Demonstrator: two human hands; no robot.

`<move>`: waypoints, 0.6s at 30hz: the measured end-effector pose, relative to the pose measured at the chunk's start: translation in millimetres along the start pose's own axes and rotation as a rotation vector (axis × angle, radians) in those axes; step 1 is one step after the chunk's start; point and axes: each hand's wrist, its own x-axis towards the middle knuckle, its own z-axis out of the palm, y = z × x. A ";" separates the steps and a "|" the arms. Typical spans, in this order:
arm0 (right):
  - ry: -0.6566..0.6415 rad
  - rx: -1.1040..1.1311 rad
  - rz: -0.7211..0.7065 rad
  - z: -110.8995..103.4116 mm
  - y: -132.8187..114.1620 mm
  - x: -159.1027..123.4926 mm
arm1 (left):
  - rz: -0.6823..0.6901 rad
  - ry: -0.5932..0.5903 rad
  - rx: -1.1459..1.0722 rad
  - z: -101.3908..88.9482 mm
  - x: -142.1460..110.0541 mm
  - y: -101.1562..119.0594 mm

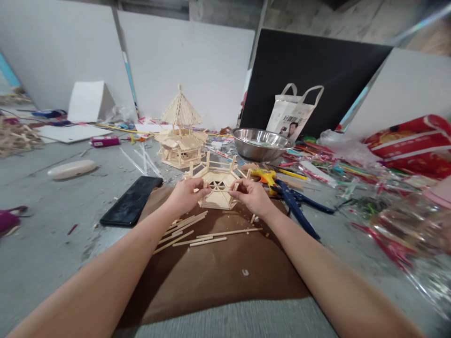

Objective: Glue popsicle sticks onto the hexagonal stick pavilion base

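Observation:
A pale wooden stick (pixel 221 190) spans the gap between my hands, across the near side of a many-sided model base (pixel 217 203) made of sticks with short upright posts. My left hand (pixel 186 195) pinches the stick's left end, and my right hand (pixel 252 195) pinches around its right end. Fingers hide part of the base's near posts. Loose wooden sticks (pixel 207 241) lie on the brown sheet (pixel 225 277) in front of the model. Behind it stands a model pavilion (pixel 180 136) with a pointed roof.
A black phone (pixel 132 202) lies left of the sheet. To the right are a yellow glue gun (pixel 266 178) and blue-handled cutters (pixel 296 204). Farther back stand a metal bowl (pixel 260 145) and a white bag (pixel 291 115). Plastic scraps litter the right side.

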 end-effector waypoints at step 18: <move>0.012 -0.039 -0.002 1.8 -4.6 -1.7 | 0.038 -0.018 0.089 -7.5 2.0 -1.5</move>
